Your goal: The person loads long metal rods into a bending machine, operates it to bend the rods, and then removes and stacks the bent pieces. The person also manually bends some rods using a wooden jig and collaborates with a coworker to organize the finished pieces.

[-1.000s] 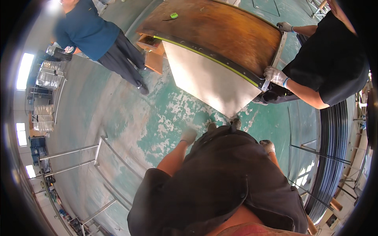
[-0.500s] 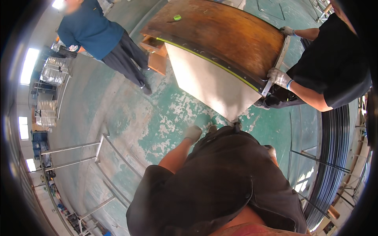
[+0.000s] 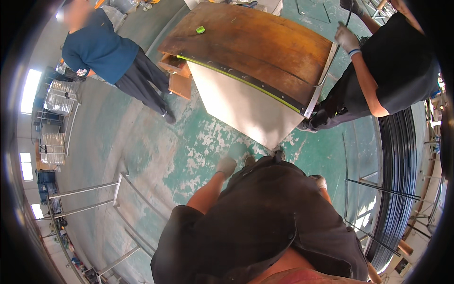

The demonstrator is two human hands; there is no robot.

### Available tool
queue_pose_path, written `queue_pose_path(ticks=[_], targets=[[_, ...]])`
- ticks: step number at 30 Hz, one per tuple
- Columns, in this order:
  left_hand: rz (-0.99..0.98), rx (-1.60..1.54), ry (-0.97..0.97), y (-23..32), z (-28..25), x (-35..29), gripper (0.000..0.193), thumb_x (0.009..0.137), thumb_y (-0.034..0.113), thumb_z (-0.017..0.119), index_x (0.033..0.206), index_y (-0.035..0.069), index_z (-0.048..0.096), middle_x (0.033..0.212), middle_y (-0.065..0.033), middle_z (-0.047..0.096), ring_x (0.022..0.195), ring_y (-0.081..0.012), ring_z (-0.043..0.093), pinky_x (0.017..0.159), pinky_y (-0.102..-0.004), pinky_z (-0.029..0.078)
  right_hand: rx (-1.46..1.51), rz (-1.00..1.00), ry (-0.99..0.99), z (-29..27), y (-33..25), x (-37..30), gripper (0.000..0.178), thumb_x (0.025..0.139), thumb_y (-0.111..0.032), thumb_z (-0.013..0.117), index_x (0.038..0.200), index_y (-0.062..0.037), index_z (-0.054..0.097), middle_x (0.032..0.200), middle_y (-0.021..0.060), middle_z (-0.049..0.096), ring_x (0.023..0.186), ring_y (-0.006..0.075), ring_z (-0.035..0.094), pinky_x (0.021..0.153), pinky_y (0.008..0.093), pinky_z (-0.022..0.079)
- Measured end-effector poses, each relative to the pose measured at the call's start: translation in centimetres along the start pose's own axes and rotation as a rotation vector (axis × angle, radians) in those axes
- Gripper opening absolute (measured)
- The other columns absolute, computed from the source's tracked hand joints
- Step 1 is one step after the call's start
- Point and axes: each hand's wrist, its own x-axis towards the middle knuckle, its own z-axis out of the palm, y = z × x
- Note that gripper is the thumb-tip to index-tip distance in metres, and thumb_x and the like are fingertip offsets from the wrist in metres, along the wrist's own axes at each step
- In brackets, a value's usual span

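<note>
My left hand [image 3: 226, 166], in a pale work glove, hangs low over the floor beside my dark clothing. Its fingers are too smeared to read, and nothing shows in it. My right hand [image 3: 319, 181], gloved as well, is half hidden behind my clothing, fingers out of sight. Ahead of both hands, apart from them, stands a workbench with a worn brown wooden top [image 3: 255, 40] and a white side panel [image 3: 241, 102]. A yellow-green tape measure strip [image 3: 227, 73] runs along the bench's dark near edge. At the right end, a co-worker's gloved hands [image 3: 347, 39] hold a thin dark rod [image 3: 329, 71].
A small green item [image 3: 200, 30] lies on the benchtop. An open drawer [image 3: 180, 85] juts from its left end. Another person in blue [image 3: 101, 49] stands at the left. Metal frames [image 3: 118, 187] stand at lower left; long black rods [image 3: 397, 165] are stacked at the right.
The co-worker's hands have left the bench's right edge and lifted up and away, now with the dark rod. The bench sits slightly further left in view. My hands stay low.
</note>
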Motion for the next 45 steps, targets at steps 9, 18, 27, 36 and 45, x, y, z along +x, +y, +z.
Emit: queue_pose_path(ticks=[9, 18, 27, 36, 45], targets=[[-0.089, 0.006, -0.005, 3.0, -1.0, -0.4, 0.029, 0.086, 0.025, 0.072, 0.108, 0.008, 0.08, 0.109, -0.0121, 0.08, 0.102, -0.0276, 0.075, 0.092, -0.0393, 0.058, -0.026, 0.022, 0.037, 0.1, 1.6, 1.6, 0.04, 0.089, -0.029, 0.076, 0.117, -0.0017, 0.078, 0.102, 0.0122, 0.081, 0.095, 0.0227, 0.076, 0.088, 0.0358, 0.058], [-0.15, -0.094, 0.024, 4.2, -1.5, -0.1, 0.028, 0.086, 0.023, 0.073, 0.108, 0.007, 0.08, 0.106, -0.012, 0.08, 0.101, -0.027, 0.075, 0.092, -0.0379, 0.057, 0.023, 0.016, 0.025, 0.3, 1.5, 2.7, 0.04, 0.087, -0.029, 0.074, 0.114, -0.0009, 0.078, 0.097, 0.0115, 0.08, 0.092, 0.022, 0.075, 0.087, 0.0354, 0.058], [-0.154, -0.073, -0.036, 5.4, -1.8, -0.1, 0.035, 0.086, 0.028, 0.062, 0.11, 0.011, 0.081, 0.115, -0.0195, 0.076, 0.111, -0.0393, 0.072, 0.099, -0.0462, 0.055, 0.055, 0.029, 0.025, 0.2, 1.6, 2.3, 0.041, 0.088, -0.029, 0.076, 0.116, 0.0004, 0.077, 0.099, 0.0118, 0.08, 0.092, 0.0217, 0.075, 0.086, 0.0359, 0.058], [-0.15, -0.068, -0.028, 6.5, -2.1, -0.4, 0.033, 0.086, 0.028, 0.062, 0.108, 0.012, 0.081, 0.115, -0.0188, 0.076, 0.111, -0.04, 0.071, 0.1, -0.0466, 0.055, 0.071, 0.059, 0.037, 0.1, 1.3, 2.3, 0.042, 0.088, -0.03, 0.077, 0.118, -0.0004, 0.077, 0.102, 0.0124, 0.08, 0.094, 0.0228, 0.075, 0.087, 0.0365, 0.058], [-0.098, 0.022, -0.034, 6.2, -2.1, 0.1, 0.03, 0.086, 0.024, 0.073, 0.109, 0.007, 0.08, 0.111, -0.0162, 0.079, 0.106, -0.0304, 0.074, 0.096, -0.0395, 0.056, 0.025, 0.023, 0.022, 0.5, 3.0, 4.6, 0.042, 0.087, -0.033, 0.079, 0.116, -0.002, 0.078, 0.11, 0.0142, 0.08, 0.102, 0.0242, 0.075, 0.093, 0.0368, 0.057]])
